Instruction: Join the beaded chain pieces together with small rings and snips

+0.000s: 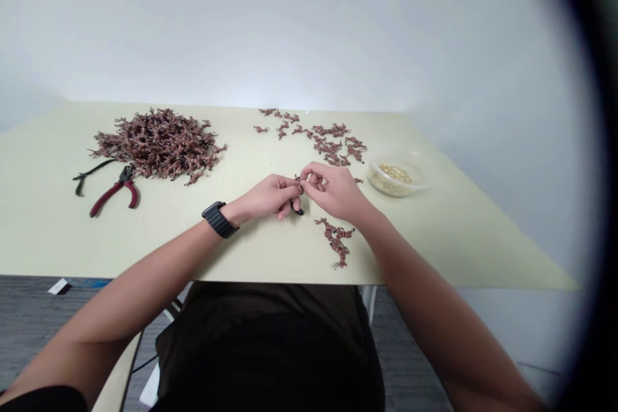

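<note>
My left hand [273, 196] and my right hand [333, 192] meet above the middle of the cream table [232, 251]. Their fingertips pinch a small reddish-brown piece [299, 183] from both sides. A small black object [298, 211] pokes out below my left fingers; its kind is hidden. Just in front of my right hand lies a linked cluster of reddish-brown pieces [335, 238]. More of them lie scattered [326, 138] beyond my hands, and a large heap [159, 145] sits to the left.
Red-handled pliers [116, 192] and a black cord [91, 172] lie left of the heap. A clear plastic bowl [396, 174] holding small brass-coloured bits stands at the right. A black watch [219, 219] circles my left wrist. The table's front edge runs close to my body.
</note>
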A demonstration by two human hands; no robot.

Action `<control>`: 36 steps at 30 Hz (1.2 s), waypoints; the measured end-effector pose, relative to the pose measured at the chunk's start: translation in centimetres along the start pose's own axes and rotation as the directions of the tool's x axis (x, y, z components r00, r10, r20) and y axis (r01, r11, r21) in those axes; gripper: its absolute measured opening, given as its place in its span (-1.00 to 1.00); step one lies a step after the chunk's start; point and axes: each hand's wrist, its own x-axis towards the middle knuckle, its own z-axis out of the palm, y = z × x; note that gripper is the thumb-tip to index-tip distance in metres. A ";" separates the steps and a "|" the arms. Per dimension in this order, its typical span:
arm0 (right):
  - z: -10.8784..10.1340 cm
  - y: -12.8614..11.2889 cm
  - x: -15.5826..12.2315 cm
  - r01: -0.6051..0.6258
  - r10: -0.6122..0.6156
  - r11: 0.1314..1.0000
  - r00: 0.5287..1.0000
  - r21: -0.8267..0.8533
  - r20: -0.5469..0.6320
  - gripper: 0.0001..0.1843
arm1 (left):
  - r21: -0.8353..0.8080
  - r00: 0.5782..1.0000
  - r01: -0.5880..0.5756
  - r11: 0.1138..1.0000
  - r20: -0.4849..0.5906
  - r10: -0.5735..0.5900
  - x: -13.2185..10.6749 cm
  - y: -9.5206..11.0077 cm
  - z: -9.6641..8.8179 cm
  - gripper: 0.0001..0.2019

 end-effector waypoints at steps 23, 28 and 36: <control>1.3 2.0 0.6 -0.400 0.345 0.809 0.916 0.430 0.203 -0.78 | 0.367 0.930 -0.155 0.917 -0.260 0.261 0.3 -0.5 0.8 -0.76; 0.9 1.7 0.5 -0.477 0.385 0.719 0.879 0.505 0.282 -0.80 | 0.498 0.882 -0.214 0.840 -0.272 0.386 0.2 -0.4 0.7 -0.78; 0.5 1.5 0.5 -0.536 0.353 0.583 0.844 0.610 0.404 -0.73 | 0.524 0.884 -0.228 0.820 -0.242 0.400 0.0 0.0 0.6 -0.79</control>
